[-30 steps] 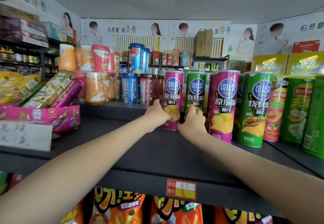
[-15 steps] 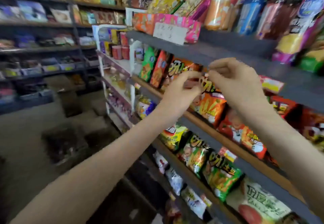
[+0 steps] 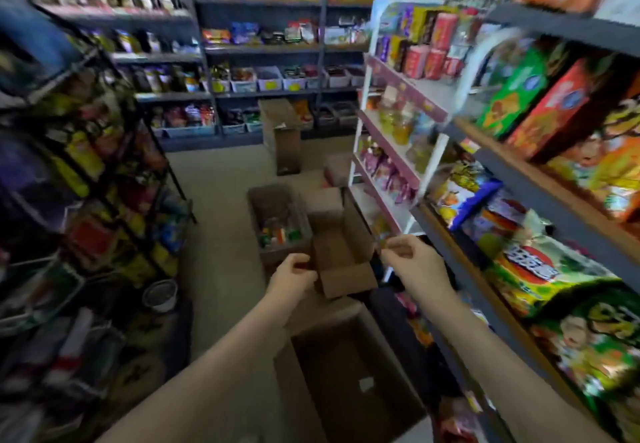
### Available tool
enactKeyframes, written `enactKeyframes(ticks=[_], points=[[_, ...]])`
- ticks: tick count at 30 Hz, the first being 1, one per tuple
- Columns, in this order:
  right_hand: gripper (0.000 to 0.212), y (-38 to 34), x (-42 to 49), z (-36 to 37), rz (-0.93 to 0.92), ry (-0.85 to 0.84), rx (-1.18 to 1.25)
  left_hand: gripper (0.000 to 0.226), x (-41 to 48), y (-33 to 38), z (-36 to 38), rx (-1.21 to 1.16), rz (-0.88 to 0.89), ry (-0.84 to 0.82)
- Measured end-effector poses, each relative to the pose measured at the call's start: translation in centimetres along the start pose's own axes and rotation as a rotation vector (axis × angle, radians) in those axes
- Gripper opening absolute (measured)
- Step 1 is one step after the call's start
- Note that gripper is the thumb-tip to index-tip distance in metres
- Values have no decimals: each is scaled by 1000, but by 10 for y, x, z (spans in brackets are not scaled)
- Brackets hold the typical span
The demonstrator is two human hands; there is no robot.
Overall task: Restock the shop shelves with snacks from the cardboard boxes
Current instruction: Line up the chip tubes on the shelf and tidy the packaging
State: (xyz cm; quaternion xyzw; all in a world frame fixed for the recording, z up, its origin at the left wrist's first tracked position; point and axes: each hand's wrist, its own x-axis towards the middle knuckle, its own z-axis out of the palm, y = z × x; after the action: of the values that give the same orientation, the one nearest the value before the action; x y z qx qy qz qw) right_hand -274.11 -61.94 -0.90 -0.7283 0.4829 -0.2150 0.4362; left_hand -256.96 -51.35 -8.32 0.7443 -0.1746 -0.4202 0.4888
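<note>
Boxes on aisle floor (image 3: 221, 200): snack-filled box (image 3: 277, 231) at 12 o'clock from my left grip (image 3: 294, 278), open box (image 3: 343, 255) between both grips | left and right grip (image 3: 412, 262) curled, whether holding anything I cannot tell, blurred | near box (image 3: 346, 373) at 6 o'clock, inside dark | shelves (image 3: 519, 179) at 3 o'clock, cut off

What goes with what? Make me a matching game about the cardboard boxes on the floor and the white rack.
1 tall box
2 middle box, between left hand and right hand
3 left box
4 white rack

a colourful packets inside, on floor
b pink-edged shelves
c looks empty
d upright, far down aisle

Pairs: 1-d, 2-c, 3-a, 4-b
</note>
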Motion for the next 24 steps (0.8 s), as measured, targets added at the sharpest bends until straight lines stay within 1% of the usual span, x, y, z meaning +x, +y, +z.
enactKeyframes(ticks=[6, 9, 11, 16, 24], points=[[18, -35, 112, 129, 105, -55, 29, 38, 111, -13, -121, -5, -70, 146], [18, -50, 162, 183, 193, -88, 39, 42, 160, -3, -171, 28, -68, 174], [21, -57, 192, 208, 246, -75, 55, 44, 191, 7, -195, 44, -68, 180], [26, -64, 259, 254, 345, -79, 75, 46, 274, 29, -220, 43, -117, 161], [28, -38, 388, 330, 475, -154, 53, 44, 408, 30, -236, 44, -242, 101]])
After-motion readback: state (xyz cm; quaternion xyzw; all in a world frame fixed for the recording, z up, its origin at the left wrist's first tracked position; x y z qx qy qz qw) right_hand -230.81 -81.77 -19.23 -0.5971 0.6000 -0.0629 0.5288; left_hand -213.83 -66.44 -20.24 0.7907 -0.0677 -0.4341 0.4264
